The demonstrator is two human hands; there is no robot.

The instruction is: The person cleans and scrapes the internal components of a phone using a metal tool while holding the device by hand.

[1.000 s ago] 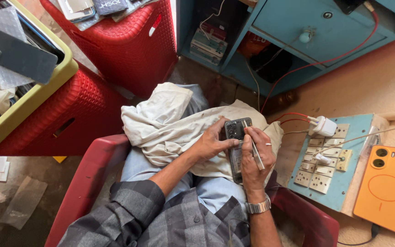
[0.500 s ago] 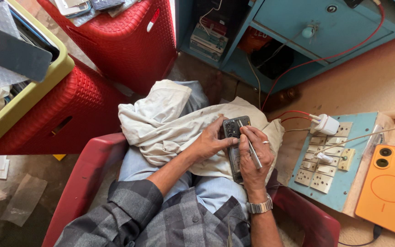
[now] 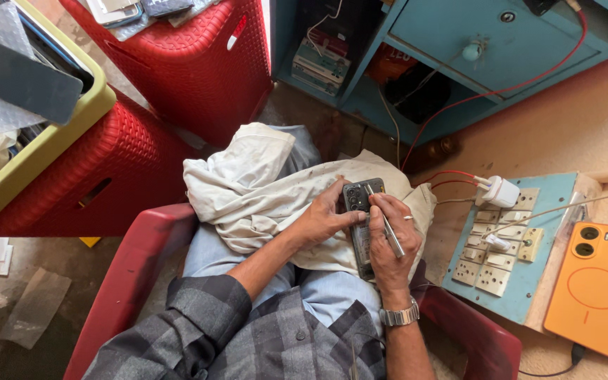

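Dark smartphone (image 3: 359,218): on the lap, upon a cream cloth (image 3: 262,190), back upward. Left hand (image 3: 321,219): fingers curled, clasping the phone's left edge. Right hand (image 3: 388,236): fingers pinching a slim metal tool (image 3: 386,226), tip at the phone's top. Right of the grip: switchboard (image 3: 508,250), orange phone (image 3: 596,285).

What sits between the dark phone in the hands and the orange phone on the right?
Head view: between the dark phone and the orange phone lies a blue socket board with a white charger plugged in. The right hand also overlaps the dark phone's near edge.
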